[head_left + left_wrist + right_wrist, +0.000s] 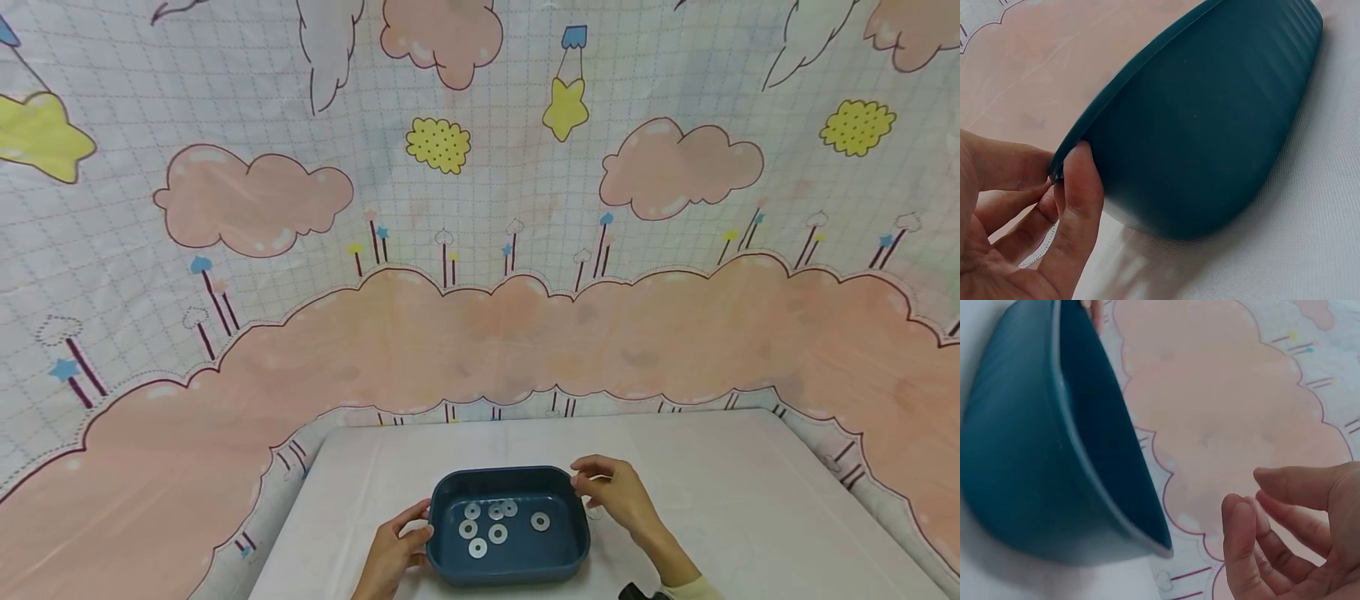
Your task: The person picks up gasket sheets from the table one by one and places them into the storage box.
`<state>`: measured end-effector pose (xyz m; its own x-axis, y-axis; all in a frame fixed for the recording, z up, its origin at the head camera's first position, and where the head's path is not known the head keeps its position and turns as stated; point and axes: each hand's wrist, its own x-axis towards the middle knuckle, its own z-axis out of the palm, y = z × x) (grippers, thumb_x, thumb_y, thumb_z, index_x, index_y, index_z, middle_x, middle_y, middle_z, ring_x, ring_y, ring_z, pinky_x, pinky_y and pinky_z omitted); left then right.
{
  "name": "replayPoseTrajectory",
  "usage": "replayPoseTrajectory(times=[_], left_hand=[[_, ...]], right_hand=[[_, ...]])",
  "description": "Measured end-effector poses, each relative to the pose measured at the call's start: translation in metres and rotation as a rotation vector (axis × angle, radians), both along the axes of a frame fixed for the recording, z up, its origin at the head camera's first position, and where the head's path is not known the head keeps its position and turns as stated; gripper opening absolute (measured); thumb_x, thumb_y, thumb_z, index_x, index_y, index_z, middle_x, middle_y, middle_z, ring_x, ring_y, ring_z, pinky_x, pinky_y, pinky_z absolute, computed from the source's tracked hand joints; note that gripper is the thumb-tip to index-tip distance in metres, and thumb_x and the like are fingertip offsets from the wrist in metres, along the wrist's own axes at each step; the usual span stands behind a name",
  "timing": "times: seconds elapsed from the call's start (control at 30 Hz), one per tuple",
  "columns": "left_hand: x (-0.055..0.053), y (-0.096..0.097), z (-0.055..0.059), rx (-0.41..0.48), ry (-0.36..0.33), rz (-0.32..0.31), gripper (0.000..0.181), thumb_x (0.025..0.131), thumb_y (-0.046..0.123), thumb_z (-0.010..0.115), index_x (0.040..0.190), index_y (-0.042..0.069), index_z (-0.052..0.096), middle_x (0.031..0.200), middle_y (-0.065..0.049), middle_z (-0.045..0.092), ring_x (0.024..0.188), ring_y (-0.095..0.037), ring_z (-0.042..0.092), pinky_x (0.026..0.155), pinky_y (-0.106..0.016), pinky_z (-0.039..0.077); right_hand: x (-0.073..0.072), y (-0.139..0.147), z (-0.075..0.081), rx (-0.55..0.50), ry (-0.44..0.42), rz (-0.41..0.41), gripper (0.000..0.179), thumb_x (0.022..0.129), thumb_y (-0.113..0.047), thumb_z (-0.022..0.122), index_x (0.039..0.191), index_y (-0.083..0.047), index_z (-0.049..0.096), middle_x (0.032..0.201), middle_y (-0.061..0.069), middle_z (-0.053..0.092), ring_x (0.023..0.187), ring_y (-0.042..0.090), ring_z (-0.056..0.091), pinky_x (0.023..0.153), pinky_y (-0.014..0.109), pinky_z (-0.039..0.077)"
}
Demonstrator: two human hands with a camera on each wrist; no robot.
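Note:
A dark blue plastic bin (510, 575) with rounded corners stands on the white table. Several flat silver washers (498, 533) lie scattered on its floor, two of them overlapping near the back. My left hand (397, 546) holds the bin's left end; in the left wrist view, its thumb and fingers (1082, 194) pinch the rim. Beside the far right corner of the bin is my right hand (615, 496). The right wrist view shows that hand apart from the rim, its fingers (1241, 537) loosely bent with nothing between them.
White cloth covers the table (750, 492) around the bin. Behind it hangs a printed curtain (525, 333) with clouds and stars. A small black object (637, 592) shows at the bottom edge beside the right sleeve (693, 589).

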<state>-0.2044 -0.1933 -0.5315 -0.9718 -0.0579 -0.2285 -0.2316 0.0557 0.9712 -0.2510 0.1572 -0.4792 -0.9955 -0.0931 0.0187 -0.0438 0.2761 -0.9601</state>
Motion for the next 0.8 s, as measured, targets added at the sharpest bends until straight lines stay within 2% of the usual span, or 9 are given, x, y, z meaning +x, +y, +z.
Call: replayPoseTrajectory(times=[0.27, 0.5, 0.8], left_hand=[[0.001, -0.002, -0.001, 0.006, 0.007, -0.011, 0.054, 0.090, 0.007, 0.064, 0.141, -0.003, 0.049, 0.125, -0.019, 0.053, 0.076, -0.015, 0.062, 0.062, -0.031, 0.055], [0.000, -0.003, -0.001, 0.010, 0.007, -0.012, 0.054, 0.090, 0.007, 0.064, 0.142, -0.002, 0.048, 0.124, -0.020, 0.053, 0.075, -0.015, 0.062, 0.062, -0.032, 0.054], [0.000, -0.003, -0.003, 0.010, 0.009, -0.014, 0.054, 0.090, 0.006, 0.064, 0.141, -0.003, 0.048, 0.124, -0.020, 0.054, 0.075, -0.015, 0.063, 0.062, -0.032, 0.054]], right_hand=[[-0.001, 0.015, -0.005, 0.047, 0.024, -0.039, 0.024, 0.086, -0.010, 0.070, 0.109, -0.003, 0.070, 0.094, 0.010, 0.069, 0.077, 0.014, 0.066, 0.064, 0.027, 0.055], [-0.003, 0.026, -0.009, 0.068, 0.034, -0.079, 0.024, 0.087, -0.011, 0.070, 0.110, -0.004, 0.070, 0.095, 0.009, 0.070, 0.079, 0.019, 0.068, 0.064, 0.025, 0.054], [-0.004, 0.038, -0.015, 0.060, 0.046, -0.097, 0.026, 0.088, -0.010, 0.070, 0.113, -0.003, 0.069, 0.099, 0.011, 0.071, 0.078, 0.008, 0.065, 0.066, 0.024, 0.054]])
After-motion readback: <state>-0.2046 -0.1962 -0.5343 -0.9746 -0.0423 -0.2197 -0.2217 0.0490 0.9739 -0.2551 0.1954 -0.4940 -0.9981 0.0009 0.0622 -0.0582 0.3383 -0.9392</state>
